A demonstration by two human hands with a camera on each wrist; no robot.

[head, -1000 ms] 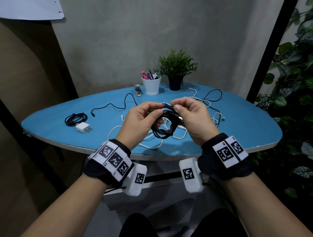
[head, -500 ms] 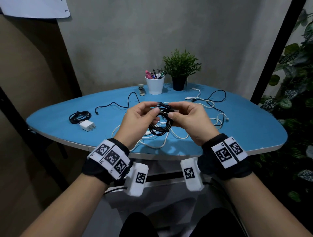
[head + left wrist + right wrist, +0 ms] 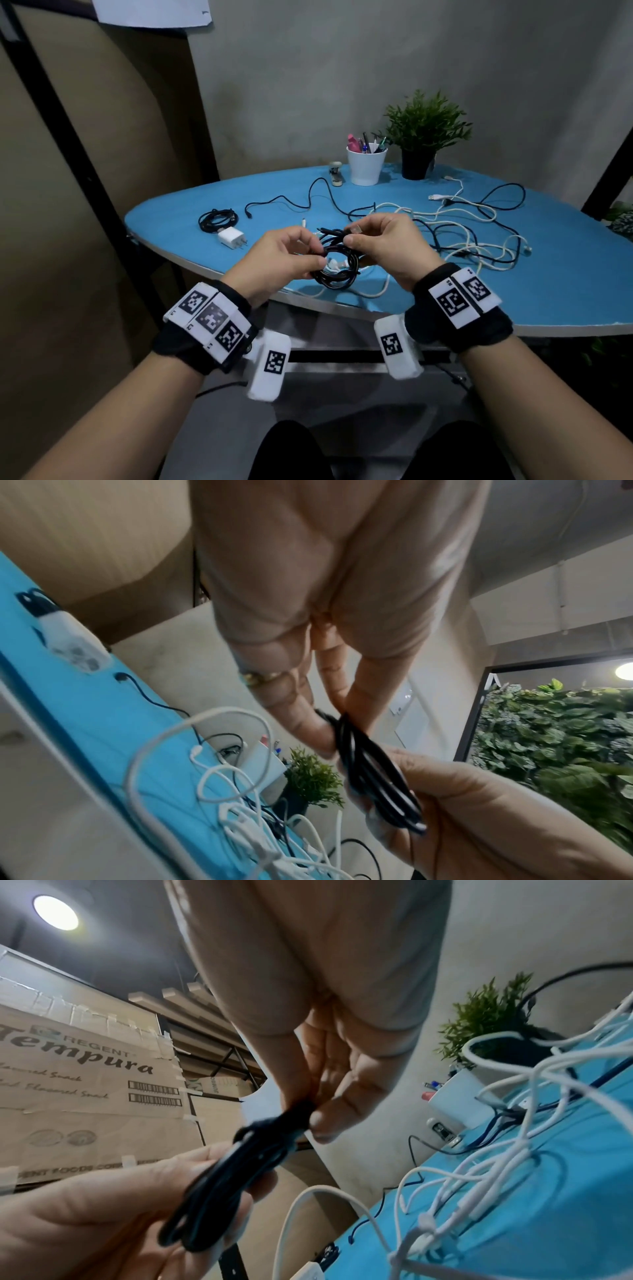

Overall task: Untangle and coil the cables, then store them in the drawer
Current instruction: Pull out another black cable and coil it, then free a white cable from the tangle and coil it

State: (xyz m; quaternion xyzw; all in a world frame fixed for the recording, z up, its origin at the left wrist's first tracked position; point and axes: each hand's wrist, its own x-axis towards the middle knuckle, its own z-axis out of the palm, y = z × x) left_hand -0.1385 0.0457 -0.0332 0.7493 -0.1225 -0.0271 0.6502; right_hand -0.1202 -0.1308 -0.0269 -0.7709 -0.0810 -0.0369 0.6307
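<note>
My left hand (image 3: 284, 255) and right hand (image 3: 383, 246) each pinched the black coil (image 3: 337, 265) above the tabletop's (image 3: 565, 291) near edge. Advice: tuck the plug (image 3: 356, 230) through, keeping loops tight.

At the far edge of the blue tabletop (image 3: 565, 294) stand a white cup of pens (image 3: 365, 164) and, just right of it, a potted plant (image 3: 424, 137). A small stapler (image 3: 336, 173) lies left of the cup. A white charger plug (image 3: 232, 237) lies near the left edge.
</note>
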